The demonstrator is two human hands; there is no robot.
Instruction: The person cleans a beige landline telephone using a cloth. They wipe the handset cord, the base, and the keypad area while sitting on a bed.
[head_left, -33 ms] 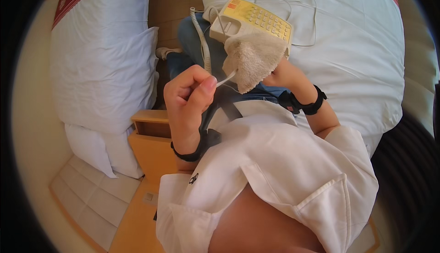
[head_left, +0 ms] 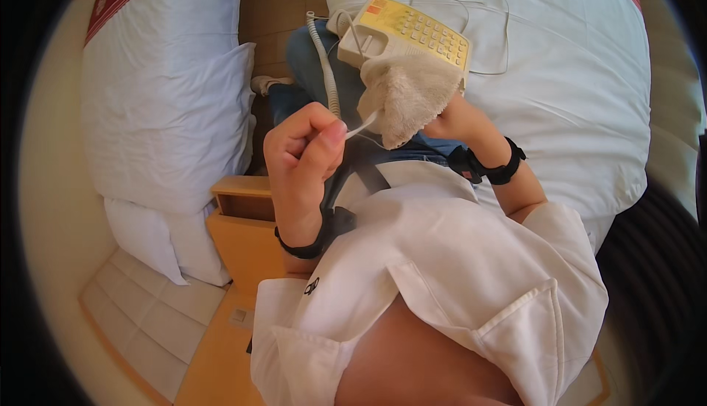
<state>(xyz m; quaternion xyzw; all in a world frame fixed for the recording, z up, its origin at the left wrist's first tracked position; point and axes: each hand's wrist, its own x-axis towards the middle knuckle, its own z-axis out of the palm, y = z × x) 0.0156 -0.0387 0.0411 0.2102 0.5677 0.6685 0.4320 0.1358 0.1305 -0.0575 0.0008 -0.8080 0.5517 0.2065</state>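
Observation:
My left hand point(head_left: 305, 152) is closed, with a thin white cord point(head_left: 362, 125) pinched between thumb and fingers. The cord runs taut to a beige terry cloth point(head_left: 409, 97) on the right. My right hand point(head_left: 451, 120) holds the cloth from behind and below; most of its fingers are hidden by it. Just beyond the cloth lies a cream desk telephone point(head_left: 416, 30) with a yellow keypad face, its near edge partly covered. A coiled cord point(head_left: 322, 60) hangs from the telephone's left side, over my jeans-clad leg point(head_left: 302, 60).
The telephone rests at the edge of a white-covered bed point(head_left: 567, 111), where a loose thin cable point(head_left: 507, 30) loops. Another bed with white bedding point(head_left: 162, 111) stands at the left. Between them is a wooden nightstand point(head_left: 247, 233) with an open recess, close by my left forearm.
The cloth's folds have shifted slightly around the cord. Both hands stay in nearly the same place.

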